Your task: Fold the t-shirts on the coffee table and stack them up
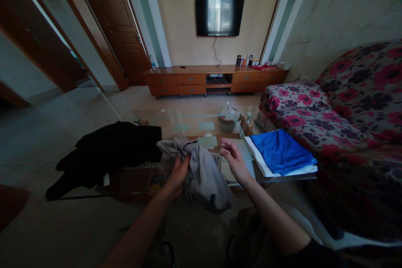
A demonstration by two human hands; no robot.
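Observation:
A crumpled grey garment [205,171] hangs over the near edge of the glass table [185,115]; its exact kind is hidden in the folds. My left hand [179,171] grips it near its middle, fingers partly buried in the cloth. Right of the garment, my right hand [234,159] is raised over the table with fingers apart and slightly curled, nothing in them. Dark clothing [109,150] lies in a heap on the table's left side. On the right rest a folded blue cloth [282,150] and a white one [262,165] beneath it.
A flowered sofa [307,121] stands along the right. Beneath the glass, a basket [228,123] shows near the far side. Beyond are a low wooden cabinet [191,79] with bottles [243,60] on it and a wall-mounted television [220,16]. A wooden door [109,21] is at the left.

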